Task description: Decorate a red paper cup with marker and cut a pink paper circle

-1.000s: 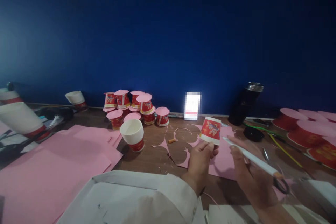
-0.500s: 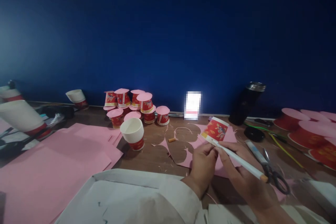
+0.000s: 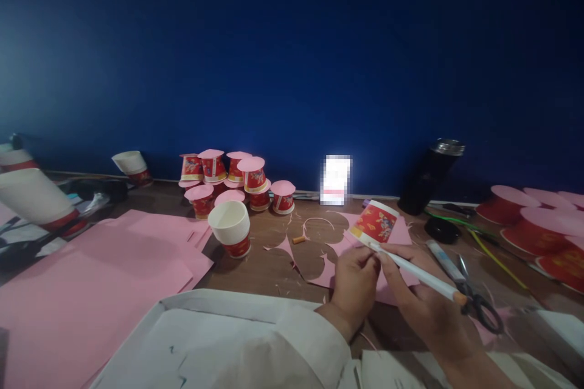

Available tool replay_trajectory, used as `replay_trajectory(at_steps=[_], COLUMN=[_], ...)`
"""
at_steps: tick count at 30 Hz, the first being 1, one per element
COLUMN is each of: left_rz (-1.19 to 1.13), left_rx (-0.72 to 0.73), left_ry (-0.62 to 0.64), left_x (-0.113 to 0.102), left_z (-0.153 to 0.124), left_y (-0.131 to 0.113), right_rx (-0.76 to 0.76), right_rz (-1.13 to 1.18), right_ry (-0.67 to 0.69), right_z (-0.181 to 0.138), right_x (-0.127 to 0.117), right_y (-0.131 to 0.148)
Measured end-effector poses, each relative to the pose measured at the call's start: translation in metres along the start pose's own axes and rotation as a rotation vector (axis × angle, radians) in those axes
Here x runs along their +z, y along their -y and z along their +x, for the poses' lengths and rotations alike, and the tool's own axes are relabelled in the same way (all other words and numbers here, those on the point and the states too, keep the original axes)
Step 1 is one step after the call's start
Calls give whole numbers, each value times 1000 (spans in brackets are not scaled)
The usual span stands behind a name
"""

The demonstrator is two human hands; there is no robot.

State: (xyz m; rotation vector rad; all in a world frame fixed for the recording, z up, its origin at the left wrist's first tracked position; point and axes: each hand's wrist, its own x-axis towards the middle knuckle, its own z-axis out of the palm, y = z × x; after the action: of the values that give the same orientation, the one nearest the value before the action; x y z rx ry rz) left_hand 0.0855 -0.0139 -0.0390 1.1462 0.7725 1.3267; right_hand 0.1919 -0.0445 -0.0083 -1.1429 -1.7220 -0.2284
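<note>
My left hand (image 3: 353, 282) is closed on a small red patterned paper cup (image 3: 376, 223), held tilted above a pink sheet with round cut-outs (image 3: 391, 237). My right hand (image 3: 422, 304) grips a white pen (image 3: 422, 275), whose tip touches the cup's rim. Both hands sit close together over the wooden table (image 3: 269, 270).
An upright white cup (image 3: 231, 228) stands left of centre, behind it a cluster of red cups with pink lids (image 3: 237, 179). Pink paper sheets (image 3: 100, 279) cover the left. Scissors (image 3: 477, 299), a glue stick (image 3: 440, 254), a black flask (image 3: 426, 176) and pink-topped red bowls (image 3: 533, 222) lie right.
My right hand brought the pen from beside the cup to its rim. The cup tipped over to the right and sank a little. The view drifted slightly upward.
</note>
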Motion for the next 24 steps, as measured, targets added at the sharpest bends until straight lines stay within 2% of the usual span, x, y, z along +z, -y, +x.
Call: replay_trajectory(at_steps=[10,17,24], left_rz=[-24,-5,-15], left_rx=[4,13,32], left_ry=[0,-2,0], left_x=[0,3,1], left_z=[-1,-2,-2], left_y=[2,1,1], right_rx=[-8,92,89], right_rz=[5,5,-16], right_ry=[-4,-15,-17], right_z=[-3,-4,-6], right_x=[4,4,4], right_y=[-4,-8,-7])
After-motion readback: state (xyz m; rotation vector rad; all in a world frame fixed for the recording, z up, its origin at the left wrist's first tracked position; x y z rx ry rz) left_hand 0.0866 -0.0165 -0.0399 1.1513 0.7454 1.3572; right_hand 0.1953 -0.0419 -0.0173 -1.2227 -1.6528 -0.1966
